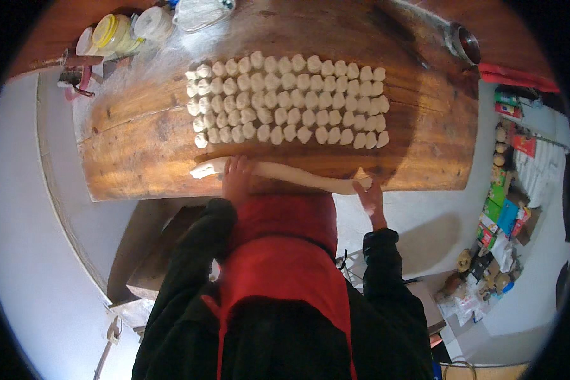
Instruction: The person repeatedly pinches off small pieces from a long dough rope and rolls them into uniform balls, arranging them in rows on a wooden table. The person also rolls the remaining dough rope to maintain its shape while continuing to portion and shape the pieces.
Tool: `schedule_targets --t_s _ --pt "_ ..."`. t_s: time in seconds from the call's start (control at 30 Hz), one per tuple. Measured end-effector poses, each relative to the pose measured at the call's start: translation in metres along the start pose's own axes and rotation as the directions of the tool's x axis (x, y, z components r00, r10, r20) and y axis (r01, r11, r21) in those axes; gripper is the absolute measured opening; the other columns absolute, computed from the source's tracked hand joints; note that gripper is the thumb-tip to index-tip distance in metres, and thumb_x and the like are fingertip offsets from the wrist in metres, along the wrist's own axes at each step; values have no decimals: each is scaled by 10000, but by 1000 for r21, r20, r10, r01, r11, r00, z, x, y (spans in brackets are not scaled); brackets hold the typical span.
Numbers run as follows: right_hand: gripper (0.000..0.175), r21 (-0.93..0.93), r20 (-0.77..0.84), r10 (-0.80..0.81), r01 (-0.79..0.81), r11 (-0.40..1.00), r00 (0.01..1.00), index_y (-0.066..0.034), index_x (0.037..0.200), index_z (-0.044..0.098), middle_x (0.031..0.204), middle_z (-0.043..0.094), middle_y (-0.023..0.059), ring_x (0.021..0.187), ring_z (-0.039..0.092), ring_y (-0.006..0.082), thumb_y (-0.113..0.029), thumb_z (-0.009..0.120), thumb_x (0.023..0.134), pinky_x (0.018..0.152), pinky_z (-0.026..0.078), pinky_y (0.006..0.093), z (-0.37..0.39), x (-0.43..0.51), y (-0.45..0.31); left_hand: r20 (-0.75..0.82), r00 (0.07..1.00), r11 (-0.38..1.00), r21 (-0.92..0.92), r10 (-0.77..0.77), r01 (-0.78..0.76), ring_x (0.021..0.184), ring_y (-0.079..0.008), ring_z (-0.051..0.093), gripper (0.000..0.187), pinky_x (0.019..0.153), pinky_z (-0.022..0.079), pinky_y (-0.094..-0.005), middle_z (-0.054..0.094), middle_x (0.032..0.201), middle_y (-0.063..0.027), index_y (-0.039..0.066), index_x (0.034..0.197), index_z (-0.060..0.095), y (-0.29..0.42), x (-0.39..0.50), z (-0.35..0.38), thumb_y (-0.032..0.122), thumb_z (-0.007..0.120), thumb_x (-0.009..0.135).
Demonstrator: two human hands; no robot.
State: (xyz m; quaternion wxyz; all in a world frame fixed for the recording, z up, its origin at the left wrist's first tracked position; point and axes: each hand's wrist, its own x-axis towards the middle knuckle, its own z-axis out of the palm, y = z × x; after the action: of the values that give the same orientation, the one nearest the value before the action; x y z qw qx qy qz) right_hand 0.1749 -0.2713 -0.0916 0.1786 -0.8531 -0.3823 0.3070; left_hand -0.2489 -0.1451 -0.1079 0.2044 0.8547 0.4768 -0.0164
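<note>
A long rope of pale dough lies along the front edge of the wooden table. My left hand rests over the rope near its left end, fingers laid across the dough. At the rope's right end, my right hand has its thumb and fingers around the tip; a small peak of dough stands up beside the fingers. Beyond the rope, many small round dough pieces sit in several close rows. I wear a red apron over dark sleeves.
Lidded plastic jars and a whitish container stand at the back left, near scattered flour. A metal-rimmed round vessel is at the back right. Past the table's right side, packages and bags are piled up. A clamp-like metal piece is at the left edge.
</note>
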Motion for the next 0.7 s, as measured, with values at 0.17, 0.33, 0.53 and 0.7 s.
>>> schedule_targets --t_s 0.17,0.33,0.53,0.7 --pt "443 -92 59 82 -76 993 995 -25 1138 660 1060 729 183 996 695 358 -321 821 850 871 542 443 2 -39 -91 229 968 989 -125 101 -74 1269 -358 537 351 1102 401 -513 608 1283 -163 162 1253 656 -78 -15 11 183 604 906" --pt "440 19 90 -143 142 990 986 14 1152 628 952 728 156 874 708 253 -235 814 840 765 561 393 68 -74 -145 118 962 969 -62 245 -239 1226 -319 556 286 1055 412 -516 645 1207 -114 175 1182 691 -187 -66 -28 162 583 917" --pt "382 93 160 -479 470 878 863 -29 1155 639 988 700 125 915 671 225 -214 798 860 812 549 369 203 -127 -243 173 982 946 324 -73 14 1153 -413 577 421 967 470 -510 636 1229 -219 67 1254 663 -295 -110 -142 206 733 862" --pt "388 449 261 -520 375 811 813 -45 1114 647 1021 702 162 964 686 301 -308 795 869 843 546 414 232 -163 -369 -166 936 668 -663 311 -339 1215 -407 580 568 996 484 -483 613 1303 -215 106 1367 588 -184 -86 -157 242 775 849"
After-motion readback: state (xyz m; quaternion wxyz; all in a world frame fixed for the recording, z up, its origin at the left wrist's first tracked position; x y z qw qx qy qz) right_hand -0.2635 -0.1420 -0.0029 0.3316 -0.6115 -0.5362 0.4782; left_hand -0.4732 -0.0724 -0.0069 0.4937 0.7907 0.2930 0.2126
